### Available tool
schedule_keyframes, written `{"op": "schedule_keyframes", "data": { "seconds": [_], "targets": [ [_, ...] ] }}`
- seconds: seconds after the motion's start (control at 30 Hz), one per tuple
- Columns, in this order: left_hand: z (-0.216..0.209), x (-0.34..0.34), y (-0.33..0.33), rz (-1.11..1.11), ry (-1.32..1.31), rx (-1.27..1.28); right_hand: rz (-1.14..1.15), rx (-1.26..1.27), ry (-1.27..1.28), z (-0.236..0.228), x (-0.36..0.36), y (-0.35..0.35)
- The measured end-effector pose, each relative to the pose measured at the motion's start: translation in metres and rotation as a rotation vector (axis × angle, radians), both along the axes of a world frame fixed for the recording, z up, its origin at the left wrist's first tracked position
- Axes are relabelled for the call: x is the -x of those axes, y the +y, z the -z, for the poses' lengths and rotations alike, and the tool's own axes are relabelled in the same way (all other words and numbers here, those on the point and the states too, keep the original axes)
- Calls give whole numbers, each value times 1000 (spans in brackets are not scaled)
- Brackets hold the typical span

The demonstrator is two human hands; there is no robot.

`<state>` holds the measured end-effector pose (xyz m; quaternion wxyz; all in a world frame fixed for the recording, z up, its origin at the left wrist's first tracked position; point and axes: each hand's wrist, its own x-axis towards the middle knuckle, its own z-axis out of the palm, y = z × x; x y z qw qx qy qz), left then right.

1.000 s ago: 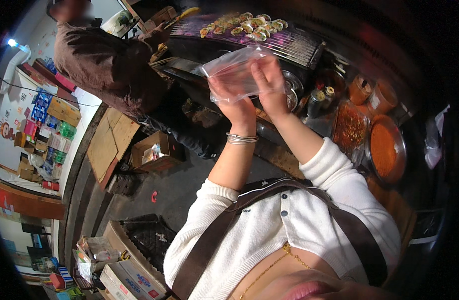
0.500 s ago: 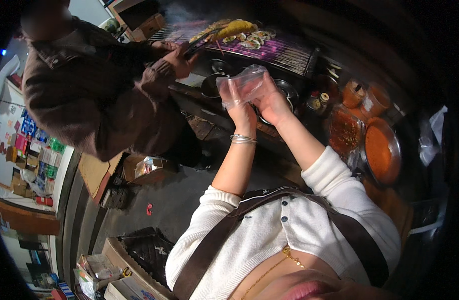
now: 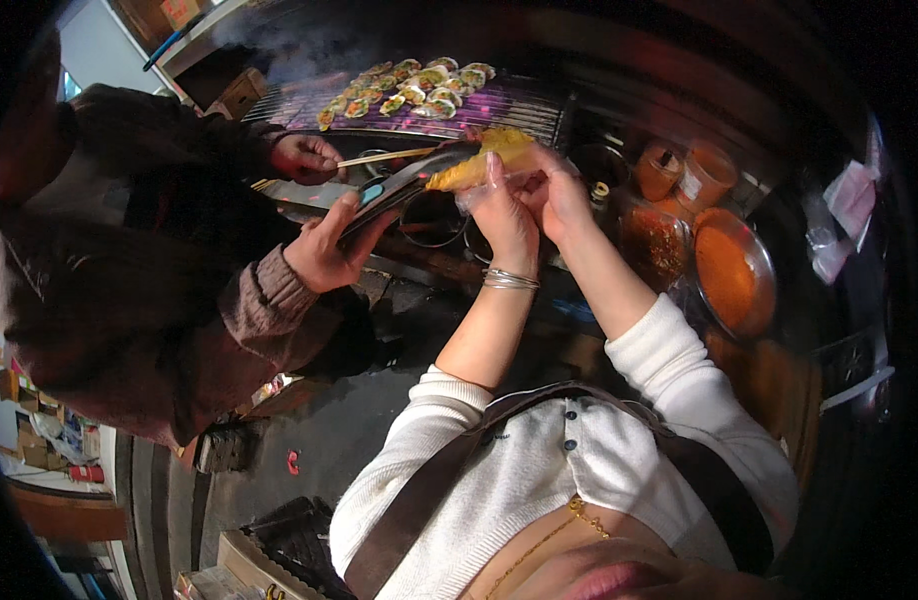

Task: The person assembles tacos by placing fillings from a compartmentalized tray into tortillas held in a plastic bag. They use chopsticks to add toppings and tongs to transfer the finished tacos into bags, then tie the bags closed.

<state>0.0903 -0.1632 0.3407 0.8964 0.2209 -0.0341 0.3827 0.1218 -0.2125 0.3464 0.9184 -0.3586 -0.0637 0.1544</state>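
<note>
My left hand (image 3: 507, 222) and my right hand (image 3: 561, 203) are side by side, both closed on a thin clear plastic bag (image 3: 469, 201). A long yellow piece of grilled food (image 3: 457, 178) sits at the bag, partly inside it; its exact kind I cannot make out. A co-worker's nearer hand (image 3: 324, 250) grips dark metal tongs (image 3: 389, 200) that reach to the yellow food. Their other hand (image 3: 307, 158) holds a thin wooden stick (image 3: 384, 157) pointing toward the food. My fingers and the bag hide part of it.
Several topped oysters in shells (image 3: 411, 92) lie on the smoking grill (image 3: 524, 118) beyond the hands. To the right are orange tubs (image 3: 707, 178), a tray of red sauce (image 3: 651, 245) and a metal bowl of orange powder (image 3: 731, 275). The co-worker (image 3: 129, 280) stands at the left.
The co-worker has come closer, bringing the yellow food from above the grill down to my bag. The view has shifted, showing more oysters. Both my hands keep hold of the bag.
</note>
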Motion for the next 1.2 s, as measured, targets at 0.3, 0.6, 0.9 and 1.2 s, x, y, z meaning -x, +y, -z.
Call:
{"op": "schedule_keyframes", "data": {
  "seconds": [0.3,0.6,0.9,1.2],
  "targets": [
    [-17,26,-45,101,-51,-34,183,91,-356,1,31,-52],
    [-26,58,-80,283,-185,-132,371,142,-614,5,73,-101],
    [-12,69,-98,584,-161,-54,677,565,-1005,18,104,-147],
    [33,88,-92,1040,-94,202,-166,116,51,41,116,-180]
  ]
}}
